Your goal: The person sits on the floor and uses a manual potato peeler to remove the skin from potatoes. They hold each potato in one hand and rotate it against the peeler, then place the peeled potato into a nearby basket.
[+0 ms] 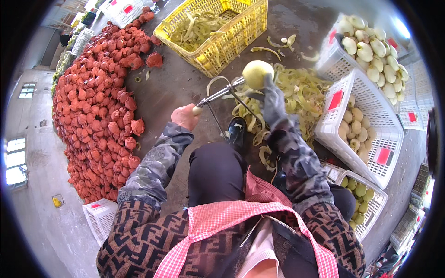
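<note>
My bare left hand (186,117) is closed around the pale handle of a metal hand-crank fruit peeler (218,93), which stands on thin dark legs before my knee. At the peeler's far end sits a round, pale yellow-green fruit (256,74), probably a pear. My gloved right hand (273,100) touches that fruit's right side; blur hides whether its fingers hold a small tool. A loop of peel (216,79) hangs by the shaft. Beneath my right hand, a heap of long peelings (299,93) covers the floor.
A yellow crate (222,48) containing peelings stands ahead. On the left spreads a large pile of red-wrapped round items (100,114). To the right are white crates: one heaped with peeled fruit (377,55), a tilted one (382,121) with fruit, and another with green fruit (359,198). My boot (237,132) is near the peeler.
</note>
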Available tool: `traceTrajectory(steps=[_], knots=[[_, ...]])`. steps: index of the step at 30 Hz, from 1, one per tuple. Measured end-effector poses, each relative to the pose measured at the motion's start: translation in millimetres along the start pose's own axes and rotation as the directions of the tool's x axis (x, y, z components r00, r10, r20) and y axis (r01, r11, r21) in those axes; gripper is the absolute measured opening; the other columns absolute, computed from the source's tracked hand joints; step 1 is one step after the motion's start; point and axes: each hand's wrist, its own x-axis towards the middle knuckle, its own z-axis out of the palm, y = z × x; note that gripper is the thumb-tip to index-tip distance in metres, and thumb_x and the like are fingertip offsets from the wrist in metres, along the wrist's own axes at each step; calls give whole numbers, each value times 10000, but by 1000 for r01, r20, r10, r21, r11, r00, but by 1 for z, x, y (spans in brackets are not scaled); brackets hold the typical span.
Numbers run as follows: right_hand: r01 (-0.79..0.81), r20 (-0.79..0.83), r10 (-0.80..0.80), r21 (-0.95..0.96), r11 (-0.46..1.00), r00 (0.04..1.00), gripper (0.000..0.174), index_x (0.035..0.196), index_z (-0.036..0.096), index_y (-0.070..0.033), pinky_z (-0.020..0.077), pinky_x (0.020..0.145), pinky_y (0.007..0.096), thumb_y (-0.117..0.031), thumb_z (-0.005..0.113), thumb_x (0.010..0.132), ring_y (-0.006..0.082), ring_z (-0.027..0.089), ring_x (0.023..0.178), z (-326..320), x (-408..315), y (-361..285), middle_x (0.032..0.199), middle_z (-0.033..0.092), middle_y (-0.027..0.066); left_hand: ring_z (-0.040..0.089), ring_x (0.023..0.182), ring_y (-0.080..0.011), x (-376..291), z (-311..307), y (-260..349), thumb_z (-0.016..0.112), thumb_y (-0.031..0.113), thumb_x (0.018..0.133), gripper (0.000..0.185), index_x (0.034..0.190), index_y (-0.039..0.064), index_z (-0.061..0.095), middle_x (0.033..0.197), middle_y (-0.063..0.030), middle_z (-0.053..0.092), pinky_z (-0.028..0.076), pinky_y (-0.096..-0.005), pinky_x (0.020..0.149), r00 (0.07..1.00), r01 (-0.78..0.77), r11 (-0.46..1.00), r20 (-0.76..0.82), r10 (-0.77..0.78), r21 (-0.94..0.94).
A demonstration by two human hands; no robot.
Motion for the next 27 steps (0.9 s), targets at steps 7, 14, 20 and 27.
traceTrajectory(steps=[7, 14, 20, 27], knots=[[96, -30, -97, -34, 995, 995, 502, 1309, 592, -63, 467, 611, 229, -477, 506, 1038, 134, 670, 786, -55, -9, -1, 1036, 703, 76, 652, 639, -381, -4, -2, 7, 663, 329, 870, 222, 776, 129, 640, 657, -146, 643, 511, -490, 565, 990, -100, 995, -95, 100, 6], [56, 246, -62, 30, 998, 967, 428, 1184, 612, -109, 315, 451, 227, -494, 577, 1001, 56, 420, 519, -61, -13, -28, 730, 563, -6, 682, 767, -355, -34, -29, 32, 777, 299, 817, 298, 903, 79, 597, 813, -140, 684, 521, -443, 650, 997, -77, 996, -22, 76, -53], [-41, 390, 74, -92, 995, 918, 479, 1110, 608, -124, 276, 429, 224, -581, 533, 986, 56, 368, 476, -45, 15, -61, 673, 486, -29, 676, 684, -341, -52, -47, 40, 766, 299, 832, 264, 841, 97, 597, 720, -131, 668, 504, -441, 586, 986, -165, 986, -31, 165, 4], [-126, 547, 88, 32, 991, 832, 459, 975, 602, -122, 214, 399, 205, -580, 577, 974, 37, 310, 428, -59, 38, -57, 589, 417, -64, 611, 595, -318, -55, -84, 57, 734, 271, 867, 218, 769, 132, 598, 647, -83, 572, 461, -439, 534, 968, -226, 974, -104, 226, 13]])
